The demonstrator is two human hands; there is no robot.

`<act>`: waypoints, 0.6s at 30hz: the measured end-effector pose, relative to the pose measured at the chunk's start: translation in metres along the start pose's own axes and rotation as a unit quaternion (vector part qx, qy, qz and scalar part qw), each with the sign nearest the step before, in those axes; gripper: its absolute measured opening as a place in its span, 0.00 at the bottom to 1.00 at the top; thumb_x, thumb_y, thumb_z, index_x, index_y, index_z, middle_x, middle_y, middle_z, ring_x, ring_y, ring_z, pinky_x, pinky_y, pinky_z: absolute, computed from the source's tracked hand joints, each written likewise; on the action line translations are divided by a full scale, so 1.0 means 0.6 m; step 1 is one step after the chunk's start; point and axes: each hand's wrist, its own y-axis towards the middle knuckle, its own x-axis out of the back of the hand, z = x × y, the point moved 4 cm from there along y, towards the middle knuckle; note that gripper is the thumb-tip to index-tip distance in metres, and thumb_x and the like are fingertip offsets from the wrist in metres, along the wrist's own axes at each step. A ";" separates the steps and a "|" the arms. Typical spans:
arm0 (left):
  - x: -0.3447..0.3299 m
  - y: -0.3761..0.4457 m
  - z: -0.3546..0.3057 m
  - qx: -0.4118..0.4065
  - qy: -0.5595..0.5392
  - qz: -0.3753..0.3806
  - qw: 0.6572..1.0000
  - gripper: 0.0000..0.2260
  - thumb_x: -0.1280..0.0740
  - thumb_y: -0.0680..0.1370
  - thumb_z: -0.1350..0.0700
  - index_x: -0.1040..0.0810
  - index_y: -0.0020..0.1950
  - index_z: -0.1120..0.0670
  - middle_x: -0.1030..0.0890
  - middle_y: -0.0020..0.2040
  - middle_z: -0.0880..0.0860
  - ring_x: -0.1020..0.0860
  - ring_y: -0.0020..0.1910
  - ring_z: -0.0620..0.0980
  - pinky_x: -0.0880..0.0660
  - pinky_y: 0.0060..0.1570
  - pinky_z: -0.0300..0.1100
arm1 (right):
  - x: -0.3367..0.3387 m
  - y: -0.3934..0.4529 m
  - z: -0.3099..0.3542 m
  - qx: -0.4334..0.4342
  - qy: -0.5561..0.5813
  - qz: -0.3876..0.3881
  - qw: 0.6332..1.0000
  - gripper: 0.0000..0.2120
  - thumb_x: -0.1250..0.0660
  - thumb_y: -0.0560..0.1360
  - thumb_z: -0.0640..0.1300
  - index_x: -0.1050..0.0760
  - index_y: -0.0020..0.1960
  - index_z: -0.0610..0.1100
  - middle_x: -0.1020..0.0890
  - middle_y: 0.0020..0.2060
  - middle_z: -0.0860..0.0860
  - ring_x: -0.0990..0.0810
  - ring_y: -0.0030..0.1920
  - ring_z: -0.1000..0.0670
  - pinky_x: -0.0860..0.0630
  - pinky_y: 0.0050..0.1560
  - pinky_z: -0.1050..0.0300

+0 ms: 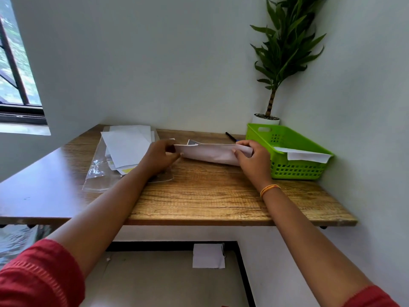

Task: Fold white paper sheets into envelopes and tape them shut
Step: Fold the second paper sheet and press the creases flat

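Above desk (199, 196) | folded paper (210, 152) pinched between left hand (159, 157), right hand (254, 160)

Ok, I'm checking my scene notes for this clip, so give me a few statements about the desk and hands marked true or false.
1. Both hands hold the folded white paper sheet, the left hand at one end and the right hand at the other. True.
2. The bright green plastic basket is empty. False: a white paper lies in it, overhanging its rim.
3. A stack of loose white sheets lies on a clear plastic sleeve to the person's left. True.
4. The potted green plant stands at the desk's front edge. False: it stands in the back corner, behind the basket.
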 end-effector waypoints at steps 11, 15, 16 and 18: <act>-0.006 0.003 0.010 0.078 -0.067 -0.067 0.992 0.21 0.27 0.72 0.56 0.27 0.63 0.51 0.19 0.41 0.52 0.20 0.38 0.46 0.25 0.42 0.39 | -0.018 0.008 -0.033 -0.088 -0.062 0.053 0.993 0.29 0.29 0.72 0.40 0.35 0.70 0.40 0.26 0.65 0.42 0.27 0.64 0.43 0.29 0.65 0.47; -0.017 0.007 0.012 0.064 0.021 0.007 0.998 0.20 0.29 0.74 0.57 0.27 0.65 0.51 0.20 0.48 0.54 0.23 0.45 0.48 0.27 0.48 0.41 | -0.030 0.010 -0.046 -0.092 -0.124 0.107 0.982 0.24 0.32 0.73 0.38 0.30 0.68 0.40 0.25 0.64 0.39 0.27 0.65 0.42 0.32 0.67 0.50; -0.021 0.008 0.011 0.053 0.041 0.029 0.997 0.16 0.31 0.75 0.56 0.24 0.63 0.52 0.19 0.51 0.55 0.24 0.46 0.48 0.28 0.49 0.40 | -0.032 0.010 -0.050 -0.096 -0.140 0.114 0.979 0.21 0.32 0.73 0.39 0.27 0.66 0.40 0.24 0.63 0.39 0.27 0.65 0.42 0.33 0.67 0.52; -0.028 0.010 0.009 0.039 0.063 0.064 0.995 0.12 0.34 0.77 0.53 0.20 0.58 0.55 0.19 0.55 0.55 0.25 0.47 0.46 0.30 0.48 0.39 | -0.036 0.010 -0.057 -0.103 -0.157 0.136 0.973 0.18 0.32 0.75 0.43 0.24 0.63 0.39 0.23 0.62 0.40 0.27 0.65 0.43 0.34 0.68 0.54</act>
